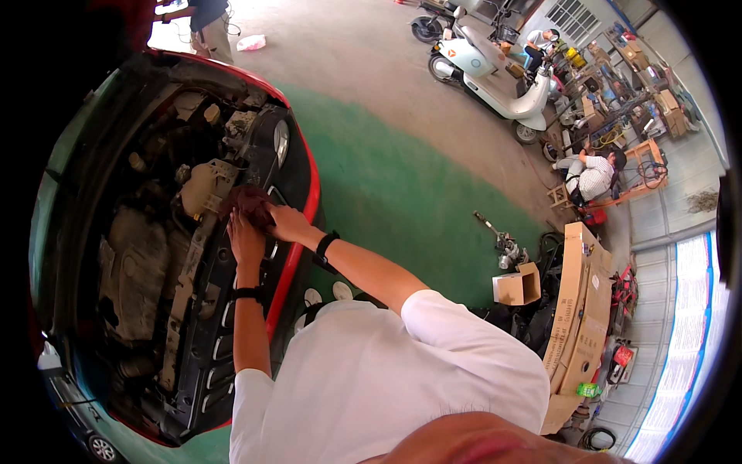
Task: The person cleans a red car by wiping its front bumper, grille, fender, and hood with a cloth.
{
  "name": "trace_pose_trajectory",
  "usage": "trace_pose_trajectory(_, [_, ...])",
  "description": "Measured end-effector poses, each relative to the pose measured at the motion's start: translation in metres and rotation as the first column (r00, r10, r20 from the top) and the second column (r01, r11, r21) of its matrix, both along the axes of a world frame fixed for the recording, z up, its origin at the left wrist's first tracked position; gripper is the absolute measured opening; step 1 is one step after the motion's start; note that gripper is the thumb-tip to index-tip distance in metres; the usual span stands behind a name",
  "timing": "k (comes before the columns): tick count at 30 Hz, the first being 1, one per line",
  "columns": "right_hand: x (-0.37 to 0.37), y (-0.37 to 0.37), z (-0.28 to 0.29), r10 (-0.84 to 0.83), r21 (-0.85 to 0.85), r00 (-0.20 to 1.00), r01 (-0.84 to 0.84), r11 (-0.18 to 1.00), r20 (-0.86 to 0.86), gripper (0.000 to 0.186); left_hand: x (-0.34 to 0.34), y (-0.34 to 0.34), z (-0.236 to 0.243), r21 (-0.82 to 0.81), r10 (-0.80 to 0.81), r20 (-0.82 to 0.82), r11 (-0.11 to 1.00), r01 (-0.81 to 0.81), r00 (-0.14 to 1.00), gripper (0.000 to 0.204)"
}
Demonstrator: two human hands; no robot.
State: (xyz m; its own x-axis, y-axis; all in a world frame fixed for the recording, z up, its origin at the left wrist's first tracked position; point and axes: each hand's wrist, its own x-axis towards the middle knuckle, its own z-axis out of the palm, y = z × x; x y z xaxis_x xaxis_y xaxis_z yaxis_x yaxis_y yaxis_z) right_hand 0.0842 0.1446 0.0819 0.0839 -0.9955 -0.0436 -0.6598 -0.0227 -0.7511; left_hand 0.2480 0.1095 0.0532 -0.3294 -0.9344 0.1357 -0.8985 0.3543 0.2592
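Observation:
Both my hands are together on a dark red cloth (252, 201), bunched up at the front edge of a car's open engine bay. My left hand (246, 238) has its fingers over the near side of the cloth, closed against it. From the right, my right hand (289, 224) grips the cloth, its fingers partly hidden in the folds. Beneath them runs the black front panel (224, 267) of the red car (311, 174). Beside the cloth, inside the bay, sits a dusty engine part (207, 185).
A headlight (281, 142) is set in the car's front corner. Behind me to the right stand cardboard boxes (576, 309) and a small open box (516, 286). A white scooter (491, 73) is parked farther off. One person (593, 178) sits near cluttered shelves; others are farther away.

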Motion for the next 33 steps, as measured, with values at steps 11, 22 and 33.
trace_pose_trajectory(11, [-0.005,-0.031,-0.016,-0.03,-0.261,0.994,0.002,0.965,-0.106,0.068,-0.018,-0.031,0.001,0.13,-0.084,-0.072,0.987,0.093,0.994,0.07])
trace_pose_trajectory(22, [0.0,-0.038,-0.007,-0.041,-0.254,0.996,0.018,0.967,-0.085,0.054,-0.005,-0.019,0.008,0.13,-0.1,-0.064,0.986,0.108,0.993,0.067])
trace_pose_trajectory(33, [-0.013,-0.076,0.009,0.039,-0.217,0.984,-0.077,0.973,-0.175,0.044,-0.018,-0.018,0.035,0.084,0.166,-0.021,0.983,-0.163,0.986,0.086])
